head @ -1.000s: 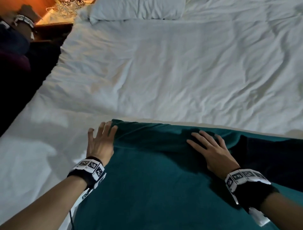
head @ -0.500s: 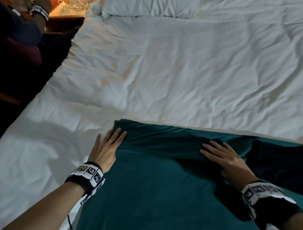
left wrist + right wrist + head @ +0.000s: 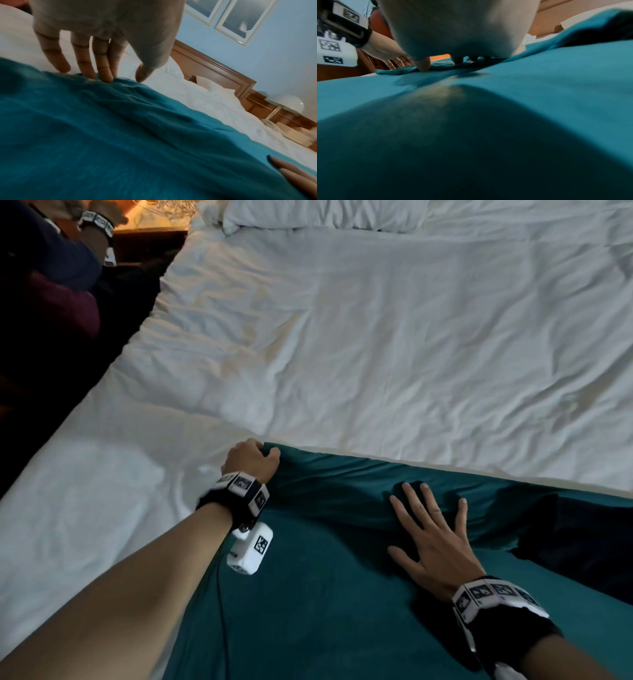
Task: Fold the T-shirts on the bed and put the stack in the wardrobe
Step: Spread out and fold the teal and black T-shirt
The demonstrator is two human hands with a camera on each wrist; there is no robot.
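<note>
the teal t-shirt [image 3: 342, 594] lies spread along the near edge of the bed [image 3: 376, 354], its far hem running across the white sheet and its left far corner bunched up. the right hand [image 3: 435, 542] lies flat on the cloth with fingers straight and spread, pressing it down and holding nothing. the left hand [image 3: 251, 458] is curled at that far left corner; from the head view it looks clenched on the hem, while the left wrist view shows the fingertips [image 3: 107, 78] just meeting the fabric edge with the thumb close by, so it is probably a pinch that is only just taking hold (the wrist picture is blurred)

judging from this, the risk is that a shallow pinch takes only the top layer or slips off, so the corner drops and the fold comes out crooked. the ridge of wrinkles between the two hands could get folded in if the flat hand lets go too early. a dark patch at the shirt's right side [image 3: 582, 535] may be another garment or a shadow, and could be dragged along

further off the sheet is rumpled, a pillow [image 3: 325, 213] lies at the head edge, and another person's arm [image 3: 96, 224] shows past the far left corner. no wardrobe is in view, and nothing lies across the shirt itself
</note>
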